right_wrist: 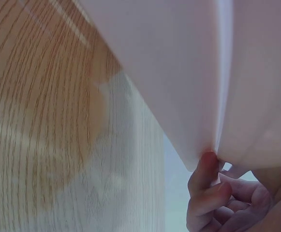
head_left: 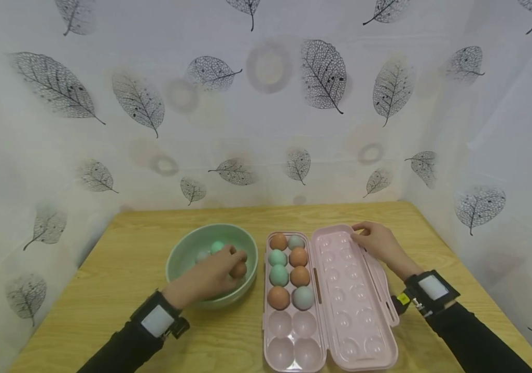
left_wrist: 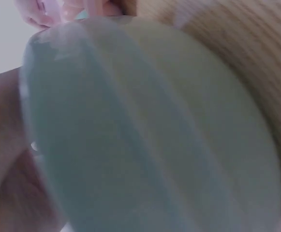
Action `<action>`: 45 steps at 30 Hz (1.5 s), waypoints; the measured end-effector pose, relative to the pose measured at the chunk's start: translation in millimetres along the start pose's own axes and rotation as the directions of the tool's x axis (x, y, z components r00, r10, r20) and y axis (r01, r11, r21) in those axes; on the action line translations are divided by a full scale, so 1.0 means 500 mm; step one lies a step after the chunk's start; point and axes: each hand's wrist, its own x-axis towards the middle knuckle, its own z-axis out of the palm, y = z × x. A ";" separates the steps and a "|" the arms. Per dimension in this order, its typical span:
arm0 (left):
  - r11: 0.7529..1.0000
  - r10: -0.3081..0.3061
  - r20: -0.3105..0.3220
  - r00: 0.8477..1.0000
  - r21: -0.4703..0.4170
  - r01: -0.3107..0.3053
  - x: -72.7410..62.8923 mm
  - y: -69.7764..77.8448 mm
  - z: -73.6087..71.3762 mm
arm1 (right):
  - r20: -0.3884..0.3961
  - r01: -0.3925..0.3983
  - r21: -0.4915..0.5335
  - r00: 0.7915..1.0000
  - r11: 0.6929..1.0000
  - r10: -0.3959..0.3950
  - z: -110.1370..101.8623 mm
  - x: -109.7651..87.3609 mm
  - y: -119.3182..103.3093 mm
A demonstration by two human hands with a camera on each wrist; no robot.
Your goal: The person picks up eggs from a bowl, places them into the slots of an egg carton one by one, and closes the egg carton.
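Holding a brown egg (head_left: 238,270) at the bowl (head_left: 176,260), the left hand (head_left: 213,273) curls round it, likely so it won't drop. The right hand (head_left: 380,244) pinches the lid (head_left: 354,290) by its edge, maybe keeping the box (head_left: 292,337) still. Its cups (head_left: 304,324) should stop eight eggs (head_left: 300,276) rolling.

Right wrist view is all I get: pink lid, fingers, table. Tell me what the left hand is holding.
Observer: The left hand holds a brown egg.
Operator: Now report what sits in the compartments.
Observer: Eight eggs sit in the pink carton.
Operator: Describe what stands beside it, on its left.
Observer: A green bowl, with at least one mint-green egg inside.
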 end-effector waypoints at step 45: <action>0.874 0.470 -0.081 0.879 0.180 -0.451 -0.033 0.157 0.080 | 0.014 -0.009 0.009 1.000 1.000 0.009 -0.006 -0.007 -0.016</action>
